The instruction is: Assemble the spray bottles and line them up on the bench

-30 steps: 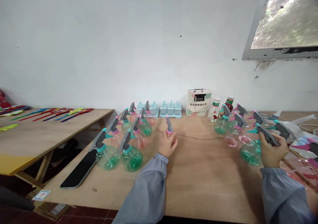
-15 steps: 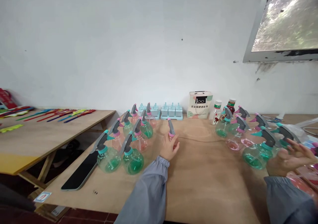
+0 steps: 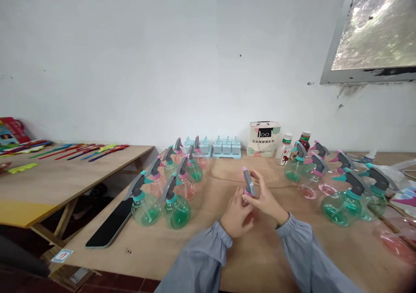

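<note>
A spray bottle with a grey trigger head and pink collar (image 3: 248, 182) stands upright over the middle of the table, its body mostly hidden by my hands. My left hand (image 3: 237, 215) is wrapped round the body from the left. From the right, my right hand (image 3: 268, 200) closes on the head, thumb at the collar and fingers behind the trigger. To the left stand several green and pink spray bottles, the nearest a green spray bottle (image 3: 177, 210). More stand on the right, among them a large green spray bottle (image 3: 338, 206).
A black phone (image 3: 110, 226) lies at the left edge of the wooden table (image 3: 156, 258). Along the wall are light-blue ice-pop moulds (image 3: 226, 148), a paper bag (image 3: 263, 141) and two drink bottles. A pink bottle body (image 3: 394, 239) lies at the right. Another table (image 3: 32, 184) holds colourful strips.
My right hand has come from the bottles at the right to the pink-collared spray bottle. My left hand has brought that bottle rightward and nearer to me.
</note>
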Demonstrator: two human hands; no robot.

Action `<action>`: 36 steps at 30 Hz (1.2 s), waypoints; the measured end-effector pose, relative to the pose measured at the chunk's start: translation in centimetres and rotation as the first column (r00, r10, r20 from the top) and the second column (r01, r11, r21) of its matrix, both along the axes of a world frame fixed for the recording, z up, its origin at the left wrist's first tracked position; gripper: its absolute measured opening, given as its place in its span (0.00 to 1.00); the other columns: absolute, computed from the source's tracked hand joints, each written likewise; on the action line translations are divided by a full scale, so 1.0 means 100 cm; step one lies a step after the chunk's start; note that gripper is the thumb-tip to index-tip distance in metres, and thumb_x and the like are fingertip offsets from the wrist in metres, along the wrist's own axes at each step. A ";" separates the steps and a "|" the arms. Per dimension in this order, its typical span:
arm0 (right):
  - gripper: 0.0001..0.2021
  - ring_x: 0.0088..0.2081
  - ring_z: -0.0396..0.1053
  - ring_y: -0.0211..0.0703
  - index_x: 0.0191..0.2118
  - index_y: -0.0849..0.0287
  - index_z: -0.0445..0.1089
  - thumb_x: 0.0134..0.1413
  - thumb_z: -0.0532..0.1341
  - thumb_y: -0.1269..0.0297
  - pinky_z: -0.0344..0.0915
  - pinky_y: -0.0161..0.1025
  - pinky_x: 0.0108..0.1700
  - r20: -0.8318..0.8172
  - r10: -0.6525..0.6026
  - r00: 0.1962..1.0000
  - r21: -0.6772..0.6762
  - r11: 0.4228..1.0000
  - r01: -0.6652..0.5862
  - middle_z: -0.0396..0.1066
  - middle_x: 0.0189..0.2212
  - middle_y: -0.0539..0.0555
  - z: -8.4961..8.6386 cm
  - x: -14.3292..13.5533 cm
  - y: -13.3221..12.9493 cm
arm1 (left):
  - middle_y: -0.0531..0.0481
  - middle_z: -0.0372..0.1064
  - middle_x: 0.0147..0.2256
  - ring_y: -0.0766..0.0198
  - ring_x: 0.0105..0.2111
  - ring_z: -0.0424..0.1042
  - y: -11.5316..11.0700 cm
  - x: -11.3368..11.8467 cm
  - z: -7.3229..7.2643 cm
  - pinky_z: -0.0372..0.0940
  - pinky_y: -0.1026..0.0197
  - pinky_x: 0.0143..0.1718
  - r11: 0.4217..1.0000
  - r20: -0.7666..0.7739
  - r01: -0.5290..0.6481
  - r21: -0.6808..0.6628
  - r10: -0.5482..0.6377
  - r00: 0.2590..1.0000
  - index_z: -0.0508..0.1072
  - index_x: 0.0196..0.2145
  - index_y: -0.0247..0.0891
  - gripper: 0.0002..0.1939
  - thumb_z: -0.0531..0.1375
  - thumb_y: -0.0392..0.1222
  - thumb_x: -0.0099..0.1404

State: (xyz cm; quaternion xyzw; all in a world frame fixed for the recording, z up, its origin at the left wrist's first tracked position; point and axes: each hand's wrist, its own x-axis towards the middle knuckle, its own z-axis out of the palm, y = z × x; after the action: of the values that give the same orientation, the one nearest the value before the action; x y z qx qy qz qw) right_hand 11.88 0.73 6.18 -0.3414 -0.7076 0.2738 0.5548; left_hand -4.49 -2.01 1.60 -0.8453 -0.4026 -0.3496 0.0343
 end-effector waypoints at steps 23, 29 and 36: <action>0.14 0.38 0.76 0.49 0.38 0.51 0.78 0.44 0.72 0.54 0.72 0.50 0.49 -0.190 0.020 0.982 -0.178 0.983 -0.054 0.80 0.35 0.53 -0.014 0.002 0.010 | 0.38 0.66 0.46 0.44 0.48 0.69 -0.038 -0.162 -0.005 0.66 0.40 0.49 0.716 0.468 -0.684 -0.142 0.657 0.590 0.60 0.60 0.34 0.40 0.59 0.64 0.59; 0.17 0.44 0.77 0.55 0.37 0.55 0.77 0.44 0.70 0.49 0.71 0.52 0.50 -0.426 0.143 0.894 -0.307 0.906 -0.291 0.80 0.35 0.57 0.009 0.001 0.006 | 0.42 0.64 0.39 0.47 0.43 0.66 -0.040 -0.097 -0.006 0.64 0.44 0.45 0.738 0.253 -0.672 -0.061 0.662 0.705 0.71 0.47 0.35 0.26 0.61 0.59 0.61; 0.19 0.41 0.78 0.52 0.42 0.53 0.75 0.42 0.69 0.55 0.74 0.46 0.44 -0.563 0.217 0.797 -0.298 0.846 -0.441 0.80 0.37 0.54 0.023 -0.006 0.011 | 0.40 0.66 0.48 0.46 0.50 0.67 0.039 -0.041 0.009 0.64 0.47 0.50 0.848 0.211 -0.494 -0.189 0.527 0.823 0.67 0.51 0.37 0.28 0.65 0.54 0.58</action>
State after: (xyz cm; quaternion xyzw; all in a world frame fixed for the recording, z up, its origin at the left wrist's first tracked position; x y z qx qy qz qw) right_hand 11.27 1.79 8.52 -0.2347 -0.5102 0.5920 0.5781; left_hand -8.58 1.89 2.45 -0.6546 -0.6365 -0.4073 0.0212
